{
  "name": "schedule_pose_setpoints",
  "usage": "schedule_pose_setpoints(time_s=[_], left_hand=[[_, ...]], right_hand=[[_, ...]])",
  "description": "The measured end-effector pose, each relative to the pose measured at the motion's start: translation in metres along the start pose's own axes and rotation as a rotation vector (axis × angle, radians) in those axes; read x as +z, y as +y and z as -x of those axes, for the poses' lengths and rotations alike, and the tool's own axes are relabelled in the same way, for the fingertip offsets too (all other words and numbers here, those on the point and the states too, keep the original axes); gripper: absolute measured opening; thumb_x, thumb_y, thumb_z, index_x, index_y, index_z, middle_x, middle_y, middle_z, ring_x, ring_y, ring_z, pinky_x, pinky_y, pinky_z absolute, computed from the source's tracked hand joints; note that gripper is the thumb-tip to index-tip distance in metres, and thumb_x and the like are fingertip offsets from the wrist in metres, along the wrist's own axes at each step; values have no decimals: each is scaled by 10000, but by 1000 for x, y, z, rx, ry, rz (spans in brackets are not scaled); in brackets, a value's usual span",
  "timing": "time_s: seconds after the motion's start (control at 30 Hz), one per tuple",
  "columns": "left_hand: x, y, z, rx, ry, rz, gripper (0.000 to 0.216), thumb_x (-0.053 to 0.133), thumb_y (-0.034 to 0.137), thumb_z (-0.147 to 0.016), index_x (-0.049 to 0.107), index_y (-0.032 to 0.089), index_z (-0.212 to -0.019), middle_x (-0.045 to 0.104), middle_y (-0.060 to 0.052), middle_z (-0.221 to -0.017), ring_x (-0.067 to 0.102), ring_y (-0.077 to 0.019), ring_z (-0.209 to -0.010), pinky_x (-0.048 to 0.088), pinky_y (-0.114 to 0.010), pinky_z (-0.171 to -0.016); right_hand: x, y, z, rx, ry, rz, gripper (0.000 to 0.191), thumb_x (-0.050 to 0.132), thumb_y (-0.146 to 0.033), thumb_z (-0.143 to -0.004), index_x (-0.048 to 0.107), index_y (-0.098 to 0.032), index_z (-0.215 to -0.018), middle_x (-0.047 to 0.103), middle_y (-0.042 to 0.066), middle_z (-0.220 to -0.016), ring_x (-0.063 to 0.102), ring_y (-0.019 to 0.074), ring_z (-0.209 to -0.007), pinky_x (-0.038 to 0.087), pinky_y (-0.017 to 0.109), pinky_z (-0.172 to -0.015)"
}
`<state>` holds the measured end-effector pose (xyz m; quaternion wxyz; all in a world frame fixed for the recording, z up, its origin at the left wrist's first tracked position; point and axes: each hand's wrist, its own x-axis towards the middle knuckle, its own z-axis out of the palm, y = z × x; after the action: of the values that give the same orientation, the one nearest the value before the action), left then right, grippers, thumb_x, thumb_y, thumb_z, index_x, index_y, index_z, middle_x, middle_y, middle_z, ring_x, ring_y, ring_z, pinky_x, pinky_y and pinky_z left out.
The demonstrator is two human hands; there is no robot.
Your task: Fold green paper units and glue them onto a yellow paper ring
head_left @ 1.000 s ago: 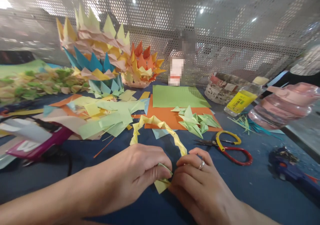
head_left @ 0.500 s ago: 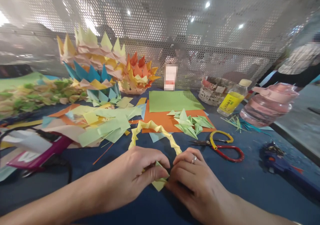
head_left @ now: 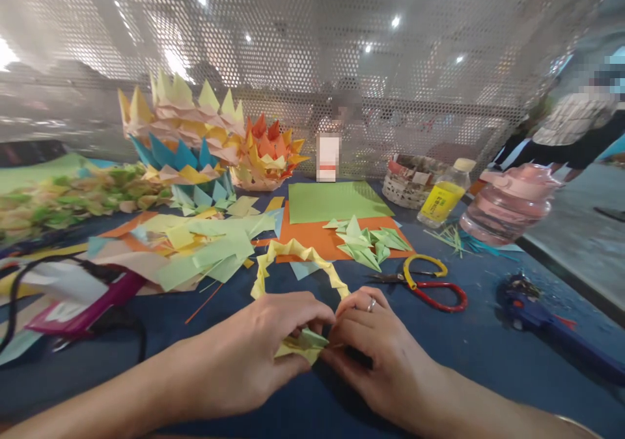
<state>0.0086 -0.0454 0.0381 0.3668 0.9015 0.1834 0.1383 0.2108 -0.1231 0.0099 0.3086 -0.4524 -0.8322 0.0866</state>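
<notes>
My left hand [head_left: 266,351] is closed on a small folded pale-green paper piece [head_left: 306,349], its thumb below and its fingers over the top. My right hand [head_left: 374,354], with a ring on one finger, has its fingers pinched together at the right edge of the same area; its fingertips partly hide what they hold. A yellow folded paper band [head_left: 293,251] arches up behind both hands, its ends passing out of sight behind them. Several folded green paper pieces [head_left: 364,240] lie beyond on an orange sheet [head_left: 305,234].
Red-and-yellow-handled scissors [head_left: 439,287] and a blue glue gun [head_left: 541,315] lie at right. A magenta tool with a cord [head_left: 92,309] and loose paper strips [head_left: 205,250] lie left. Behind stand paper lotuses [head_left: 185,155], a yellow-labelled bottle [head_left: 444,198] and a pink jug [head_left: 510,204].
My left thumb has shifted down and left, and the paper piece now sits flatter between the fingers. My right hand stays close beside it. The view has moved slightly.
</notes>
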Motion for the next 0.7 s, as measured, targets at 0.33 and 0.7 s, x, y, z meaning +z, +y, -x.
schedule_pose_setpoints(time_s=[0.33,0.7], left_hand=[[9,-1,-1,49,56,3,370,519,12,-873,529,244,-1161,554,6,-988,575,-126,-875,450,-243,-787],[17,-1,2,83,73,14,653,476,-80,-794,410,285,-1332,521,-18,-1162,523,-155,-1096,430,-292,-980]], right_hand=[[-2,-4,-1,22,-15,-5,75,585,-175,-899,592,-194,-827,671,2,-786,585,175,-866,345,362,-879],[-1,-10,-4,45,17,-50,60,570,-170,-893,604,-191,-849,674,8,-801,566,168,-825,381,351,-851]])
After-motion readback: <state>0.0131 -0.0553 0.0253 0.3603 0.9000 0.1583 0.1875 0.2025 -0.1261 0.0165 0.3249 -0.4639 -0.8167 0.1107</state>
